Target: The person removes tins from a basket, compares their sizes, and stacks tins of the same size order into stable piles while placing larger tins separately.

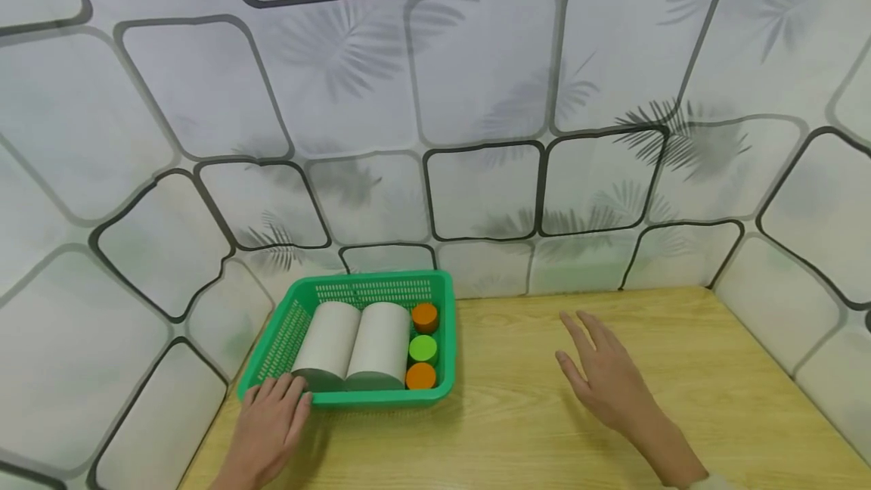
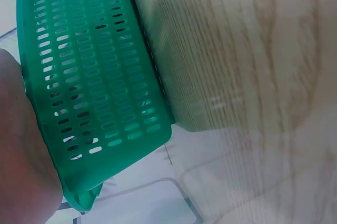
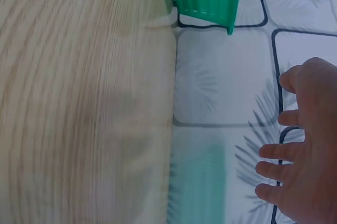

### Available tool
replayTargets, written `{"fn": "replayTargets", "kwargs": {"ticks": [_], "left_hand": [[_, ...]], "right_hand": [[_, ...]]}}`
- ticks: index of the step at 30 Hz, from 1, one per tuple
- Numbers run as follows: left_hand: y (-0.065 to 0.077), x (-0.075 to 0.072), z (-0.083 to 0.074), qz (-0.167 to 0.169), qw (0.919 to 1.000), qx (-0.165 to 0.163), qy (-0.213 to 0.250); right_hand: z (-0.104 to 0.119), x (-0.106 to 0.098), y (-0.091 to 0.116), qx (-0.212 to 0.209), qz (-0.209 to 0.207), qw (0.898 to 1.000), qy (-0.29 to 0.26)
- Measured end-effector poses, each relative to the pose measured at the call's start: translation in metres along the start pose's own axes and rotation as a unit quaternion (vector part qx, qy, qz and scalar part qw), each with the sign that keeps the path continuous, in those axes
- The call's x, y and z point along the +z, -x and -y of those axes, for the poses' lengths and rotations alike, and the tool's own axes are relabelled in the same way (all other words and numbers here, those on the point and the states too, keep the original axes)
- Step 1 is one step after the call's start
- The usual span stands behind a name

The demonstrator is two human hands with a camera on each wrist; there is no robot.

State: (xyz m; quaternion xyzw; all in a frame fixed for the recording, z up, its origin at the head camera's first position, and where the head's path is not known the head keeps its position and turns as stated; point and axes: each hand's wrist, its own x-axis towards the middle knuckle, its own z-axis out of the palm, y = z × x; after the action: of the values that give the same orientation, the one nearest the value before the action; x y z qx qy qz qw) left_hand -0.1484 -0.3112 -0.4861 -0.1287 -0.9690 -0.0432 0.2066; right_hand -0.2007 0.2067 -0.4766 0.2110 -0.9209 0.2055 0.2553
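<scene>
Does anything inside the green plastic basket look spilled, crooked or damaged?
Nothing stands out: no spill or damage shows. In the green plastic basket, two white cylinders lie side by side, near a row of two round orange objects and one round green object.

a broad lane of tabletop [image 1: 503, 376] opens at lower centre, between the green basket [image 1: 381, 398] and the right hand [image 1: 609, 384]! lower left, the left hand [image 1: 268, 423] covers the basket's near corner; inside, two white cylinders [image 1: 378, 339] and three round-topped pieces [image 1: 423, 348] crowd any entry. patterned wall [image 1: 483, 191] bars the back.
</scene>
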Motion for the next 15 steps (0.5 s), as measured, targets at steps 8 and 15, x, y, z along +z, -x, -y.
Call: {"fn": "replayTargets", "kwargs": {"ticks": [8,15], "left_hand": [[0.001,0.003,-0.001,-0.029,0.9995,0.008,0.004],[0.001,0.007,0.001,-0.043,0.9990,0.007,0.005]], "right_hand": [[0.015,0.014,-0.007,0.000,0.000,0.999,-0.049],[0.032,0.019,-0.021,-0.019,0.008,0.997,-0.072]]}}
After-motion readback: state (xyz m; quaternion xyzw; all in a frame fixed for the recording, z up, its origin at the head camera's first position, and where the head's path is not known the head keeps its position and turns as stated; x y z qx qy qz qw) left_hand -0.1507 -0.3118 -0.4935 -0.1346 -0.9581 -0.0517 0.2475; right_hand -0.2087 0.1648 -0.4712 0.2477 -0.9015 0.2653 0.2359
